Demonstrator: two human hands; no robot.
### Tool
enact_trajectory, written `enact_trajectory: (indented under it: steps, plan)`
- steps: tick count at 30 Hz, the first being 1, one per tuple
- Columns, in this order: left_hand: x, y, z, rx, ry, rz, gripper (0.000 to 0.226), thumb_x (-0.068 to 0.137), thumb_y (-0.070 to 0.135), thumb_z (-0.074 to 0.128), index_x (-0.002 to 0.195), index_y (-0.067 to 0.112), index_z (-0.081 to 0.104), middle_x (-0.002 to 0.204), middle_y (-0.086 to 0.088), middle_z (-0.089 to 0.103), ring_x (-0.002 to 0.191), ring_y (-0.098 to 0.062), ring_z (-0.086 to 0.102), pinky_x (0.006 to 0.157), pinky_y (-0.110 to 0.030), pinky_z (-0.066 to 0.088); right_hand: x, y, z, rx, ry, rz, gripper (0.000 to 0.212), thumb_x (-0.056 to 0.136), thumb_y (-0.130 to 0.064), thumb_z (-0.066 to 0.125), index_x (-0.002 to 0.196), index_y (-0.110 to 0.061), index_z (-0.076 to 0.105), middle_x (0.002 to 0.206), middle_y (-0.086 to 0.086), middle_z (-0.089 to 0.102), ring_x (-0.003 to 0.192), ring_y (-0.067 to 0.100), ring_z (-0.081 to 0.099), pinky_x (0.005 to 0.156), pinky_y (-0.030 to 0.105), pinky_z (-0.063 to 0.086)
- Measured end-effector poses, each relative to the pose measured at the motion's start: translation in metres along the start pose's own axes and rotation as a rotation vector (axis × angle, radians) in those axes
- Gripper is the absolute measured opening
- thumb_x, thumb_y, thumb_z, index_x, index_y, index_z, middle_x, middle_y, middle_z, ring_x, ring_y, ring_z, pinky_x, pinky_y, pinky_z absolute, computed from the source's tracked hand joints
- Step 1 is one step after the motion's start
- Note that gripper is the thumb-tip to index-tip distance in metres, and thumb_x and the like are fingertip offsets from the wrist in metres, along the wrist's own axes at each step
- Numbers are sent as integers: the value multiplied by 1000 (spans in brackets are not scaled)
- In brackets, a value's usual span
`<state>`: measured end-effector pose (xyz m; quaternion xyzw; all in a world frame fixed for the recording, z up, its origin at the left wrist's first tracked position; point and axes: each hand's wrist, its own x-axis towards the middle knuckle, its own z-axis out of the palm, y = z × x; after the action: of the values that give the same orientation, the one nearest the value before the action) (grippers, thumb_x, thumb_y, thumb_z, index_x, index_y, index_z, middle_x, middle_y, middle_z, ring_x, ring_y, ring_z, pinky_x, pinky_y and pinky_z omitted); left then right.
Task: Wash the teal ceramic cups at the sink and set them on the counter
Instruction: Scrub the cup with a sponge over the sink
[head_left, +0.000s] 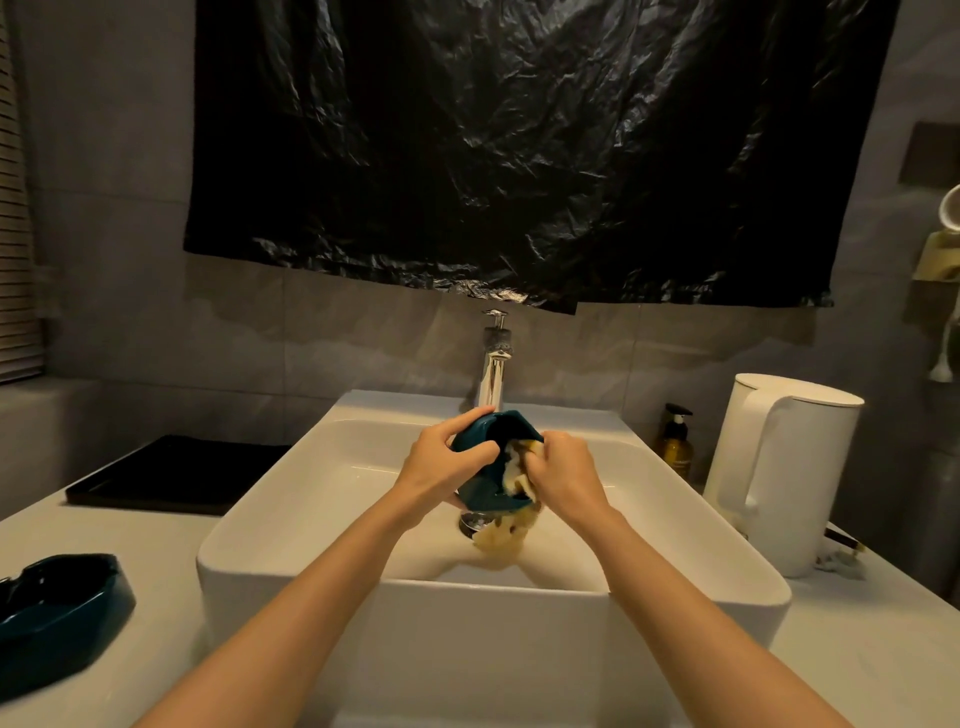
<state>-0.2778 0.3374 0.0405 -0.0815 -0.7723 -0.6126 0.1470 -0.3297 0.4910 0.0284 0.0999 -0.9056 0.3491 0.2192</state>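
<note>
**A:** What has hold of the cup?

**B:** The left hand grips the teal cup, fingers curled over its rim and round its outer wall. The right hand is bunched round a yellow cloth and presses it into the cup's mouth. The loose end of the cloth hangs below.

**A:** Which way does the cup point?

**B:** It is tilted. The mouth faces up and toward the right hand, and the base slants down toward the drain, so its long axis leans rather than standing straight.

**A:** And where is it?

**B:** It is held in the air over the basin of the white sink, just in front of the chrome tap.

**A:** What lies around it?

**B:** A second cup sits mouth up on the counter, left of the sink and well apart, with a black tray behind it. To the right stand a white kettle and a dark pump bottle. A black plastic sheet hangs on the wall above
</note>
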Motion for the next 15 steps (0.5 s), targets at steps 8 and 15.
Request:
enact_trajectory:
  steps: [8,15]
  plan:
    - [-4,-1,-9,21,3,-29,37,87,22,62,121,36,56,119,0,56,105,-25,56,60,-35,59,0,-6,2,159,-312,21,19,86,-5,59,104,-10,60,97,9,65,90,20,62,76,30,54]
    - [-3,1,-5,47,-18,-35,31,90,23,61,119,34,57,116,1,56,103,-23,55,57,-33,57,-3,0,2,43,-320,-17,21,98,-16,43,118,-13,50,111,8,60,97,19,59,84,31,54]
